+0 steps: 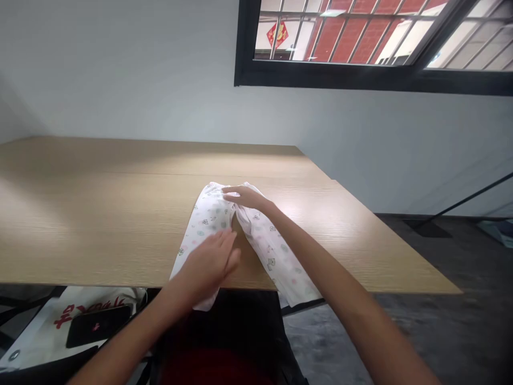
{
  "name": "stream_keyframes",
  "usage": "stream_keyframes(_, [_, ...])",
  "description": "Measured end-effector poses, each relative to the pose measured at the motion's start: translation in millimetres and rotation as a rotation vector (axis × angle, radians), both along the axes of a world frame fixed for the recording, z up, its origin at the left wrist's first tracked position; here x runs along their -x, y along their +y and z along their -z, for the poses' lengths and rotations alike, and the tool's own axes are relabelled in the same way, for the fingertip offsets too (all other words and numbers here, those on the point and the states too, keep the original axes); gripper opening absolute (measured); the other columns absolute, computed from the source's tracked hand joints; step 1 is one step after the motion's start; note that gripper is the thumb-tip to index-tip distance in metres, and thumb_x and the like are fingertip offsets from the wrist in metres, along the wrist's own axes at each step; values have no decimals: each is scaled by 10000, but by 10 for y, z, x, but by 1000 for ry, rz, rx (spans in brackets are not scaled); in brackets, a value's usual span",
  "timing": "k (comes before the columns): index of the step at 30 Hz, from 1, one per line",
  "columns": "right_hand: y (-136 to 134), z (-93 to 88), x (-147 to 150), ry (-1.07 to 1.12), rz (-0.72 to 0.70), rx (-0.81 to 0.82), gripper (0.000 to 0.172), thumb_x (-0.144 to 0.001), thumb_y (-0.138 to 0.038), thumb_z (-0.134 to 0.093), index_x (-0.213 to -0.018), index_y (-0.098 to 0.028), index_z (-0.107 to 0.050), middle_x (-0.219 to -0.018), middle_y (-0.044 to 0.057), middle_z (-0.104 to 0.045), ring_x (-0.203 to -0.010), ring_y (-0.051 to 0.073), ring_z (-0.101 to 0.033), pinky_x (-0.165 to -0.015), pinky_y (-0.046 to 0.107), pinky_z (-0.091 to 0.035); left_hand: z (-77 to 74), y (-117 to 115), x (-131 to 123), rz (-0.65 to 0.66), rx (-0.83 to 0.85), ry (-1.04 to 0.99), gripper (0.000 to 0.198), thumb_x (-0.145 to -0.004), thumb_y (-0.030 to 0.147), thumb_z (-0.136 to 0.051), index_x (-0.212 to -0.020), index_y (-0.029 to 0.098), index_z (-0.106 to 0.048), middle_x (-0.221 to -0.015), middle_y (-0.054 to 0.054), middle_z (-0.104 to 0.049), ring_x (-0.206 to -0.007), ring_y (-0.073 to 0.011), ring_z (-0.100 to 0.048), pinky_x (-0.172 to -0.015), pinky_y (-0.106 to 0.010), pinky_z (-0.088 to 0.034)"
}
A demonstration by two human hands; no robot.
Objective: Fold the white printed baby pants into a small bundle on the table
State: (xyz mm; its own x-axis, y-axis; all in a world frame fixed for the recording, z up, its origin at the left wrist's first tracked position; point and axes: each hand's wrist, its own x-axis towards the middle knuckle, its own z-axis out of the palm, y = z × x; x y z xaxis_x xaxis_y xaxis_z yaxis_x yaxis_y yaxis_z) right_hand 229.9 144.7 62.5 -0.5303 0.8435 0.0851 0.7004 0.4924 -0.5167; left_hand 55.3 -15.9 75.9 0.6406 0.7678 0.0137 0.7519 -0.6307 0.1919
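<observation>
A small pair of white trousers with a pale printed pattern (208,216) lies spread on the wooden table (100,214), waist away from me, the two legs hanging over the near edge. My left hand (212,262) rests flat on the left leg, fingers together and stretched out. My right hand (244,197) lies flat on the waist at the far end, fingers extended and pressing the cloth.
A white bag with red lettering (68,315) and a dark phone-like object (98,325) on it sit below the table's near left edge. The table ends at the right (401,251) above a dark floor. A wall and window stand behind.
</observation>
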Motion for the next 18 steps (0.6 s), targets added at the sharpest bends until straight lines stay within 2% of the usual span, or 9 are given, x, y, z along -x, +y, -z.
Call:
stream_keyframes(3, [-124, -79, -419, 205, 94, 13, 380, -842, -355, -403, -1105, -154, -589, -1193, 62, -567, -1089, 168, -518, -943, 295, -394, -82, 766, -519, 3, -1, 16, 271, -923, 125, -358, -1149, 67, -496, -1241, -154, -482, -1197, -250, -391, -972, -401, -358])
stream_keyframes(5, [-189, -28, -643, 187, 195, 100, 313, -819, -301, -421, -992, -148, -633, -1099, 67, -609, -1008, 172, -544, -895, 298, -405, -34, 1045, -906, -9, 21, 32, 222, -912, 201, -468, -1097, 95, -530, -1127, -123, -545, -1043, -242, -517, -869, -424, -439])
stream_keyframes(6, [-209, 20, -726, 164, 239, 143, 281, -811, -291, -427, -908, -151, -650, -1031, 61, -627, -963, 173, -550, -867, 296, -408, 15, 1063, -1080, -8, 26, 31, 222, -913, 228, -481, -1089, 106, -536, -1094, -107, -556, -992, -230, -541, -843, -422, -452])
stream_keyframes(8, [-226, 133, -826, 137, 312, 181, 254, -799, -285, -437, -728, -150, -640, -886, 51, -628, -906, 171, -539, -821, 280, -401, 151, 848, -1352, -14, 16, 11, 300, -943, 289, -407, -1141, 91, -514, -1111, -133, -539, -1007, -262, -528, -852, -464, -429])
stream_keyframes(10, [-218, 224, -856, 153, 375, 167, 292, -791, -307, -449, -581, -146, -572, -757, 48, -581, -865, 168, -518, -763, 258, -394, 322, 392, -1512, -21, -17, -18, 492, -952, 383, -296, -1235, 4, -430, -1194, -239, -461, -1118, -398, -415, -890, -579, -338])
stream_keyframes(12, [-201, 261, -848, 175, 426, 185, 345, -774, -344, -477, -488, -151, -476, -612, 28, -492, -729, 147, -500, -646, 241, -381, 500, -110, -1584, 27, -58, -50, 734, -846, 600, -401, -1296, 21, -367, -1277, -269, -362, -1187, -501, -254, -923, -661, -222])
stream_keyframes(13, [-193, 259, -838, 186, 436, 218, 364, -761, -362, -494, -467, -156, -436, -545, 11, -436, -630, 129, -474, -574, 237, -360, 583, -318, -1600, 78, -93, -76, 739, -801, 619, -469, -1309, 92, -365, -1286, -243, -358, -1197, -520, -217, -919, -686, -192])
stream_keyframes(15, [-189, 227, -821, 215, 434, 313, 362, -736, -385, -525, -473, -163, -410, -467, -20, -362, -475, 96, -393, -463, 233, -298, 711, -577, -1612, 115, -185, -123, 603, -785, 481, -584, -1295, 232, -379, -1265, -182, -388, -1201, -518, -215, -891, -714, -192])
stream_keyframes(18, [-207, 164, -824, 308, 436, 417, 341, -717, -409, -553, -515, -165, -426, -450, -33, -376, -411, 74, -350, -404, 222, -265, 755, -608, -1597, 114, -219, -211, 295, -818, 237, -536, -1111, 239, -504, -1107, -128, -490, -1124, -413, -385, -885, -687, -246])
